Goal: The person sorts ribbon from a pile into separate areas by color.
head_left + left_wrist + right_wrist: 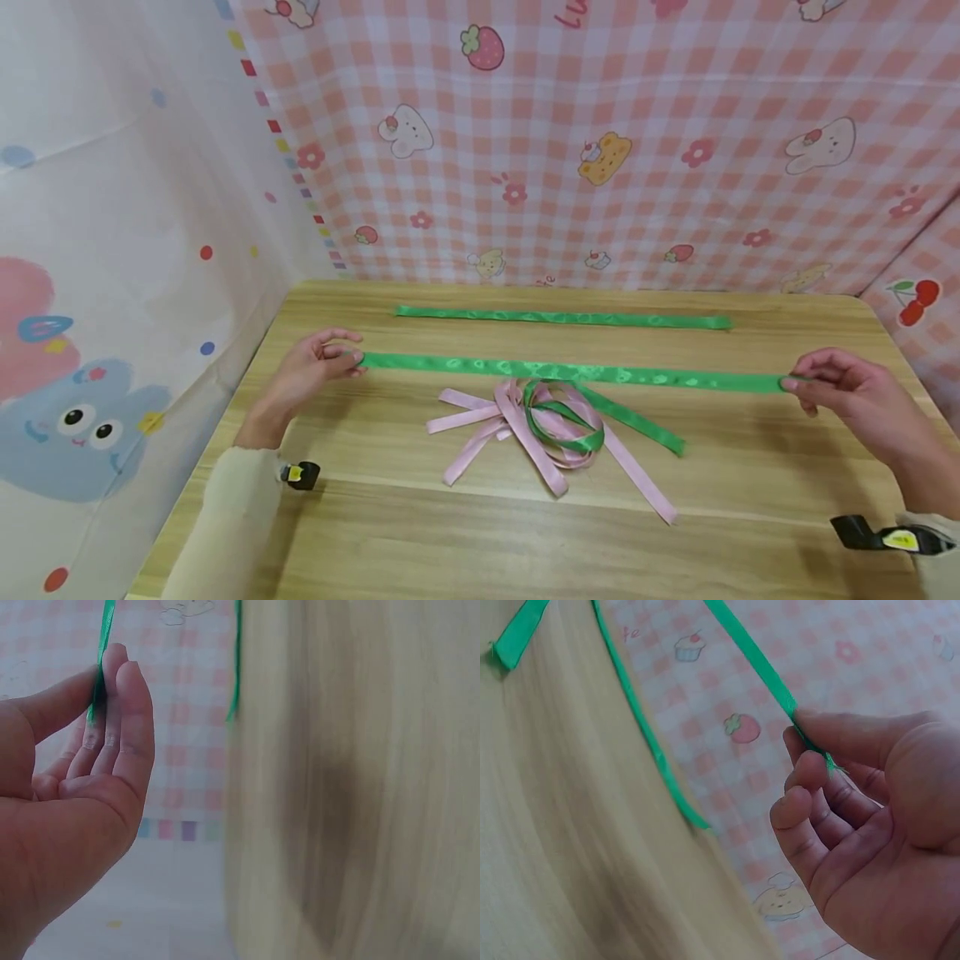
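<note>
A green ribbon (570,372) is stretched straight between both hands, above the table. My left hand (318,364) pinches its left end between thumb and fingers; the left wrist view shows the ribbon (105,634) running up from that pinch. At the other end, my right hand (851,392) pinches the ribbon, and a frayed tip pokes out past the fingers in the right wrist view. Below the held ribbon lies a loose pile of pink ribbons (536,454) with a looped green ribbon (637,419) on top. Another green ribbon (562,317) lies flat and straight near the table's back edge.
The wooden table (420,542) carries the ribbons. A pink checked cloth (525,150) hangs behind it, and a white cartoon-printed cloth (135,208) hangs at the left. Black wrist devices (302,476) sit by the sleeves.
</note>
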The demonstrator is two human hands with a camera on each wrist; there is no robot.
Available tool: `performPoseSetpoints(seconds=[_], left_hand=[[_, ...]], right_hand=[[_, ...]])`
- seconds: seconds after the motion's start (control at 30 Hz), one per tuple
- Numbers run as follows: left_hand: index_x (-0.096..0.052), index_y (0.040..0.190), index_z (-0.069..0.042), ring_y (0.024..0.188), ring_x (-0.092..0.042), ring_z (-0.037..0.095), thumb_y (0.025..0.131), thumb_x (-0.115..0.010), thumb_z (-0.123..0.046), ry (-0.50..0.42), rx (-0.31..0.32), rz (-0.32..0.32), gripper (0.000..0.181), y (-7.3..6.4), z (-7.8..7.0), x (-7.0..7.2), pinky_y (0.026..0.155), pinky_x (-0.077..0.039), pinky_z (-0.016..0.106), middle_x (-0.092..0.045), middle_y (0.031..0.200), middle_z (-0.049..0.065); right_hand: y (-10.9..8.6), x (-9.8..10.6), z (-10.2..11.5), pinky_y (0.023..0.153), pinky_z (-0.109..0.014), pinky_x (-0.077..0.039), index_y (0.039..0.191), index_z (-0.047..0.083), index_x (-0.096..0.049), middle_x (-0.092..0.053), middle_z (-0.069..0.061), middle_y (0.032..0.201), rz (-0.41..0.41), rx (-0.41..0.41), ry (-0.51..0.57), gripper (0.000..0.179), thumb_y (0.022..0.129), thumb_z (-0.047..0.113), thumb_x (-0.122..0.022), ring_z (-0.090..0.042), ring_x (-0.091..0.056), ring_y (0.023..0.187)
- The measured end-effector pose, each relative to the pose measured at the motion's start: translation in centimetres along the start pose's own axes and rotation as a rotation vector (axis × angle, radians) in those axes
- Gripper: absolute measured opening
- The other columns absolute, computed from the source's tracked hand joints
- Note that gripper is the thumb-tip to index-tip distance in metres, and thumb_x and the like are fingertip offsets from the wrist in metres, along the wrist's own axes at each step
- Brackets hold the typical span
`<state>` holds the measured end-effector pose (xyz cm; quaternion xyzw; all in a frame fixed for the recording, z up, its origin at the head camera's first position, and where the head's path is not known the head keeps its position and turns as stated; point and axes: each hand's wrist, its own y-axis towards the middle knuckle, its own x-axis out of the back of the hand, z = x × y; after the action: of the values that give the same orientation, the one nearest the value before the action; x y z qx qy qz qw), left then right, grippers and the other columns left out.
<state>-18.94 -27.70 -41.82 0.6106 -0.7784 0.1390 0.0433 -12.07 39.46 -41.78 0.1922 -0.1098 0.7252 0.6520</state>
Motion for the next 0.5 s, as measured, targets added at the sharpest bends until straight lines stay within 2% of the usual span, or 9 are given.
performPoseSetpoints(seconds=[0.17, 0.3, 0.4, 0.5], left_hand=[[-0.044, 0.135, 0.007, 0.089, -0.071, 0.022, 0.097, -0.064, -0.013, -0.018, 0.067, -0.063, 0.047, 1.8, 0.8, -0.5, 0.092, -0.055, 0.041, -0.072, 0.090, -0.001], [-0.044, 0.135, 0.006, 0.083, -0.070, 0.015, 0.095, -0.068, -0.013, -0.065, 0.123, -0.159, 0.050, 3.5, 1.5, -1.0, 0.086, -0.057, 0.033, -0.070, 0.085, -0.003], [-0.044, 0.136, 0.005, 0.077, -0.069, 0.011, 0.096, -0.066, -0.009, -0.097, 0.147, -0.218, 0.048, 4.9, 2.0, -1.4, 0.081, -0.058, 0.026, -0.068, 0.083, -0.006], [-0.043, 0.137, 0.005, 0.074, -0.068, 0.010, 0.097, -0.061, -0.003, -0.130, 0.157, -0.252, 0.045, 6.0, 2.0, -2.0, 0.078, -0.057, 0.024, -0.068, 0.082, -0.005]], right_hand=[[1.2, -0.3, -1.0, 0.062, -0.021, -0.053, 0.104, 0.004, -0.056, -0.068, 0.006, 0.081, -0.013, -0.066, 0.033, 0.006, 0.099, 0.000, -0.055, -0.008, -0.063, 0.070], [2.4, -0.3, -1.5, 0.066, -0.019, -0.055, 0.104, 0.006, -0.055, -0.070, 0.010, 0.084, -0.037, -0.174, 0.068, 0.005, 0.101, 0.010, -0.056, -0.005, -0.066, 0.074], [3.5, -0.5, -2.0, 0.066, -0.019, -0.055, 0.104, 0.007, -0.056, -0.071, 0.013, 0.085, -0.072, -0.237, 0.119, 0.008, 0.100, 0.013, -0.059, -0.005, -0.066, 0.074], [4.8, -0.9, -2.5, 0.063, -0.021, -0.056, 0.104, 0.004, -0.055, -0.071, 0.013, 0.083, -0.116, -0.270, 0.217, 0.013, 0.098, 0.012, -0.063, -0.005, -0.065, 0.072]])
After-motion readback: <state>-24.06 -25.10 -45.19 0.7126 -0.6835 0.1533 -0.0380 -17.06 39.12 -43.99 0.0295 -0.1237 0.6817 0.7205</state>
